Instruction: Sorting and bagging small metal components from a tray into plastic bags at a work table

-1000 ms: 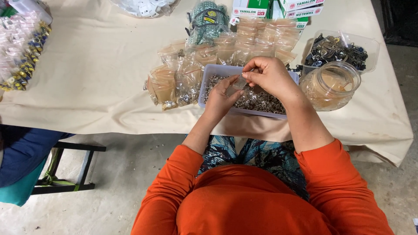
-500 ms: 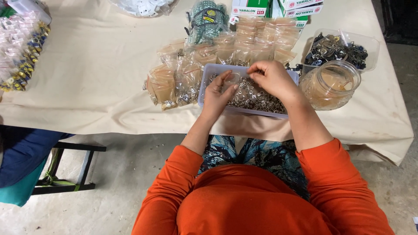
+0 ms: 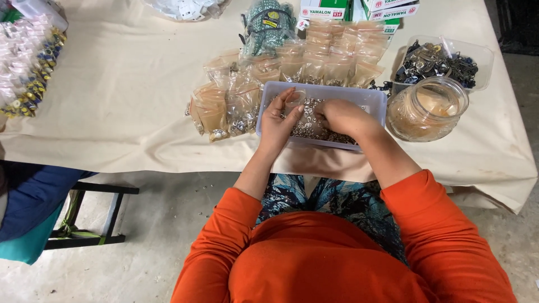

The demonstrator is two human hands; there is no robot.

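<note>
Head view, left to right: a heap of small packets with blue and yellow bits (image 3: 25,67) lies at the table's far left edge, then a broad bare stretch of cream tablecloth (image 3: 129,84), then filled little plastic bags (image 3: 224,106). The left hand (image 3: 278,120) rests on the rim of the pale plastic tray (image 3: 320,91), fingers pinched on a small clear bag (image 3: 294,101) (held open-side up, it seems). The right hand (image 3: 342,116) is sunk in the small silvery metal parts (image 3: 306,126) filling the tray, fingers curled down; what they grip I cannot tell. Those parts look light, hard and slippery, best scooped in a pinch; the bag is limp and wants holding by its mouth. A glass jar (image 3: 426,109) stands close right of the tray and near the table's front edge, so room is tight there; the open room lies to the left.
</note>
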